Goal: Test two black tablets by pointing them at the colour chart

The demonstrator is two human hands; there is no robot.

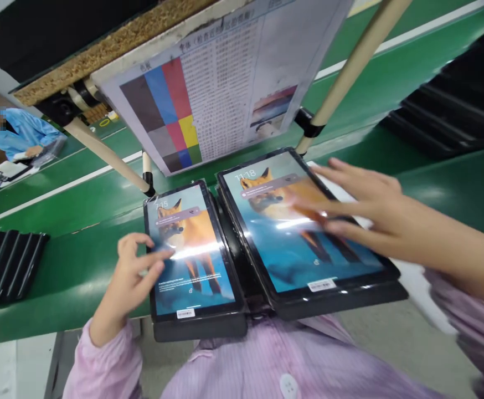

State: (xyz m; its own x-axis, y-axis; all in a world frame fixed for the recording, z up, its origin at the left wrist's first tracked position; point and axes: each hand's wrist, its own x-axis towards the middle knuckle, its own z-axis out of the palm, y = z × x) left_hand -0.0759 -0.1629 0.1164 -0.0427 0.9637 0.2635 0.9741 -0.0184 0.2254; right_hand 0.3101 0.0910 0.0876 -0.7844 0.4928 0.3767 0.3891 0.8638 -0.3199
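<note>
Two tablets with lit lock screens showing a fox lie side by side in black trays. On the left tablet, which reads 7:15, my left hand reaches in from the left edge, its index finger stretched out at the screen. Over the right tablet, reading 11:18, my right hand is spread, fingertips at or just above the glass. Neither hand grips anything. Each tablet carries a small white barcode label on its lower bezel. A black tray shows below the left tablet.
A board with a printed colour chart and text stands behind the tablets on a frame of beige pipes. Black trays are stacked at left and right on the green bench. A co-worker in blue sits at far left.
</note>
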